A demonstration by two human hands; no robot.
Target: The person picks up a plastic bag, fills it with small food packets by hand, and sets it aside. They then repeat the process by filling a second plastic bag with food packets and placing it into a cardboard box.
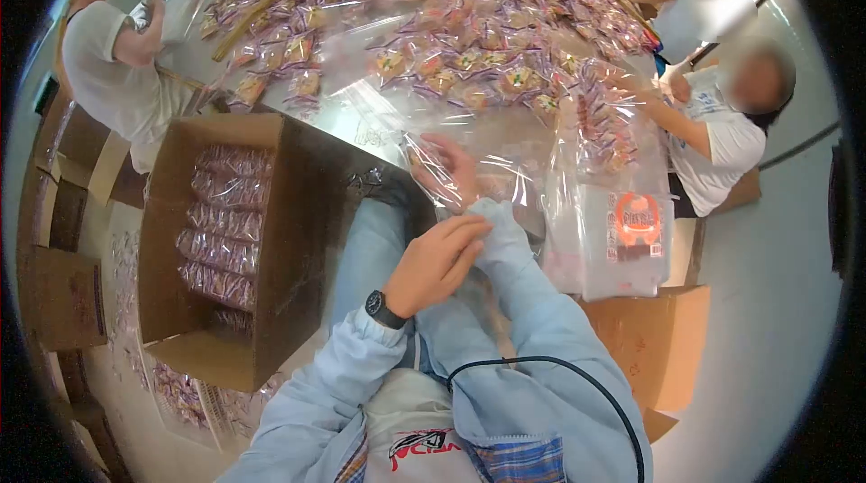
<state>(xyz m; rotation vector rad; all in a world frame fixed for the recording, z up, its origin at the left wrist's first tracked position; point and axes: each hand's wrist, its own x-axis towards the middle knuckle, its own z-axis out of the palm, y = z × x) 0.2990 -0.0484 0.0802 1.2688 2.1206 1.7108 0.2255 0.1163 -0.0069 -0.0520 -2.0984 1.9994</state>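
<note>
One clear bag (429, 174) lies against the right hand's (461, 172) half-curled fingers, long axis slanting toward that wrist, right nearer, grip can't tell; left hand's (437, 262) extended fingers cross one right cuff (498, 220), pinch can't tell; one open carton (302, 185) left of both.

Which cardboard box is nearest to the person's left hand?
The open box beside the left leg, holding rows of packets; others are farther from the left hand.
</note>
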